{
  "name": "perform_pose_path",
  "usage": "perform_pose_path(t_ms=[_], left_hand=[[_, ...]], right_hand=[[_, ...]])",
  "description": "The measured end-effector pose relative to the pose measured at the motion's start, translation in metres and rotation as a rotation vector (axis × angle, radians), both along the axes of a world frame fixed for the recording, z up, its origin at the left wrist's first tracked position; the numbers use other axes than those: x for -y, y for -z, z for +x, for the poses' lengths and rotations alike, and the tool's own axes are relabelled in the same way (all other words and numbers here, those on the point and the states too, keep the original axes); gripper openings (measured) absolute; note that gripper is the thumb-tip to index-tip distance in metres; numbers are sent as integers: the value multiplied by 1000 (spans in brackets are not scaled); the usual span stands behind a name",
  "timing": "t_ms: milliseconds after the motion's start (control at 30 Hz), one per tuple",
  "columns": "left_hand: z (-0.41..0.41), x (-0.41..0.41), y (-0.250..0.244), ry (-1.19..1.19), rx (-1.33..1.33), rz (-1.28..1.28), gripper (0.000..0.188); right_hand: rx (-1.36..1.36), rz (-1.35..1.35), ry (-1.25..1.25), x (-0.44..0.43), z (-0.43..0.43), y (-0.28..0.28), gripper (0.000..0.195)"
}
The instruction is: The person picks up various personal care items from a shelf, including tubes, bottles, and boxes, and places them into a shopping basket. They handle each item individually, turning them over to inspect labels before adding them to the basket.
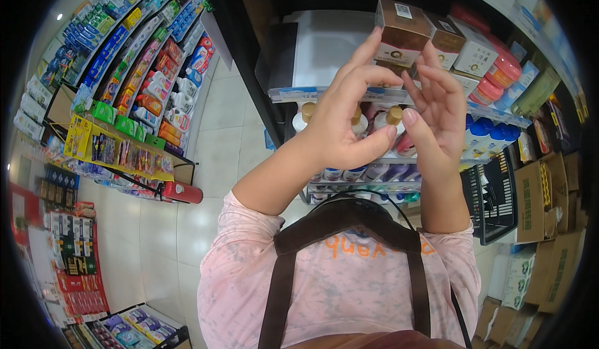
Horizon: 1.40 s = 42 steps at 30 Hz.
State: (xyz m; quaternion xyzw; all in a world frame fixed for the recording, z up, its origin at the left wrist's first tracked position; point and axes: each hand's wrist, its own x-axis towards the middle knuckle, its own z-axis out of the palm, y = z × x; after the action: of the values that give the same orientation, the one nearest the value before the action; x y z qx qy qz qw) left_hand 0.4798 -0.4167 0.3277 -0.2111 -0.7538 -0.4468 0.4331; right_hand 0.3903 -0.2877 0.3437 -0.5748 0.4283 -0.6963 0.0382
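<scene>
A brown and white carton (403, 33) with a printed code on its top sits on another brown box (392, 68) at the shelf's front. The fingertips of my left hand (346, 110) lie at its left side, and those of my right hand (437, 101) at its right side, so the carton is between them. Both thumbs point inward below it, apart from each other. Right of this carton stand a second brown box (447, 38) and a white box (475, 54). Gold-capped bottles (394, 117) stand on the level below, partly hidden by my hands.
A grey shelf board (332, 45) with a price strip extends left of the cartons. Pink tubs (503, 63) and blue-capped bottles (491, 131) stand right. A black basket (496, 204) and cardboard cartons (531, 199) are at lower right. Across the tiled aisle (210, 148) are stocked shelves and a red cylinder (183, 192).
</scene>
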Motion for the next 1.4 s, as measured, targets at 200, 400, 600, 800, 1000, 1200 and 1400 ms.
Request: perform_pose_path(t_ms=[200, 400, 600, 800, 1000, 1200, 1400], left_hand=[[-3, 2, 0, -32, 17, -36, 48], [-4, 3, 0, -42, 25, -38, 48], [-5, 3, -1, -60, 31, -52, 48], [-6, 1, 0, -31, 36, 1, 47], [-5, -3, 2, -65, -25, 101, 45], [42, 8, 35, -17, 51, -2, 34], [103, 3, 124, -103, 661, 383, 10]], right_hand=[[18, 14, 14, 1, -5, 1, 46], [11, 29, 30, 3, -9, 1, 46], [14, 27, 23, 4, -11, 2, 46], [9, 22, 17, 5, -13, 4, 47], [41, -27, 43, 4, -10, 6, 43], [-159, 58, 86, -45, -19, 34, 23], [197, 612, 268, -104, -33, 128, 7]])
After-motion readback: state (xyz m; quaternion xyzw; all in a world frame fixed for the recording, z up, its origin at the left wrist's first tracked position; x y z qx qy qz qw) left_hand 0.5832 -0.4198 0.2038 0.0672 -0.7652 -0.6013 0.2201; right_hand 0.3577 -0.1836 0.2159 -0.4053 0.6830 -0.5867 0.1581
